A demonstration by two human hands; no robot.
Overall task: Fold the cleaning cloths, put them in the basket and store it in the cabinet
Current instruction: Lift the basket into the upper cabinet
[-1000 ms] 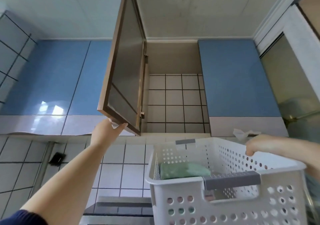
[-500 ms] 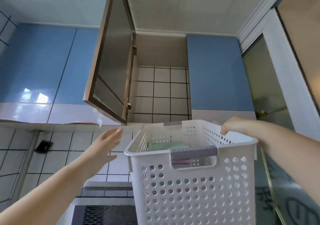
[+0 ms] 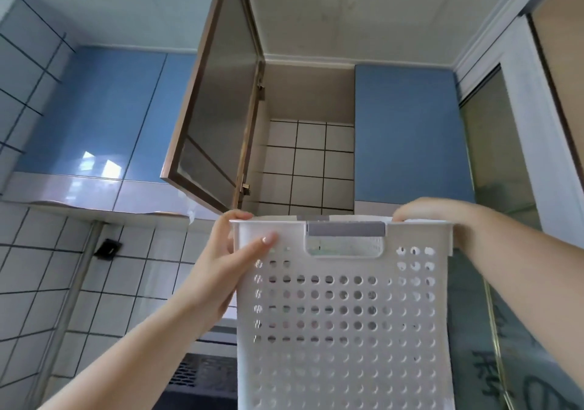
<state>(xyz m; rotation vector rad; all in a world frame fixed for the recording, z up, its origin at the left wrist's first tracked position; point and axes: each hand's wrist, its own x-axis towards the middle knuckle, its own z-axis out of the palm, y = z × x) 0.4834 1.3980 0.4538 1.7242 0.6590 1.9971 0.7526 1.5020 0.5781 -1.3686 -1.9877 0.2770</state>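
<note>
A white perforated plastic basket (image 3: 344,308) with a grey handle strip is held up in front of me, just below the open wall cabinet (image 3: 311,144). My left hand (image 3: 221,270) grips the basket's left rim, thumb across the front wall. My right hand (image 3: 436,210) grips the right rim from above. The cabinet's brown-framed door (image 3: 218,109) stands swung out to the left; its tiled inside is bare. The cloths inside the basket are hidden by its front wall.
Blue cabinet fronts (image 3: 407,131) flank the opening on both sides. White tiled wall (image 3: 126,251) runs below on the left, with a pipe and a small black fitting (image 3: 108,248). A glass sliding door (image 3: 499,163) is at the right. A dark grille shows below the basket.
My left hand left the cabinet door's lower edge, came down and took the basket's left rim. The basket rose and now shows its front wall, hiding the green cloth seen earlier.
</note>
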